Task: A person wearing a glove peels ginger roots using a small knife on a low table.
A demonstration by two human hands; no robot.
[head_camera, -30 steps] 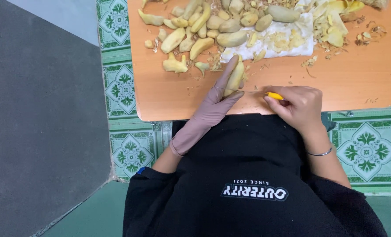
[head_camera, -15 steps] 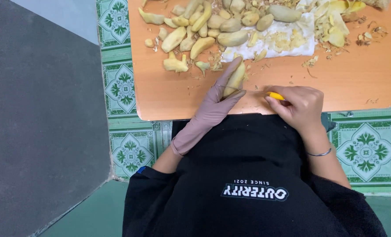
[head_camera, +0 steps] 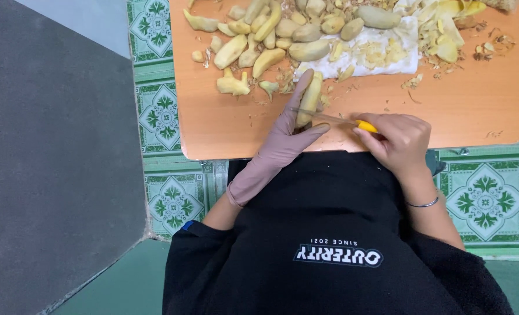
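The gloved left hand (head_camera: 283, 143) still pinches the peeled yellow piece (head_camera: 309, 100) on the counter (head_camera: 475, 105). The right hand (head_camera: 400, 140) stays closed on the yellow-handled knife (head_camera: 335, 119), its blade now touching the piece.

Left hand (head_camera: 286, 137) gloved, fingers extended flat; right hand (head_camera: 399, 140) bare, fist closed.

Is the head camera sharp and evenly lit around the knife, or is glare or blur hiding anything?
Head view: even, soft light, no glare on the orange board; left hand and right hand sharp; knife blade thin and faint; only light shadows under the hands.
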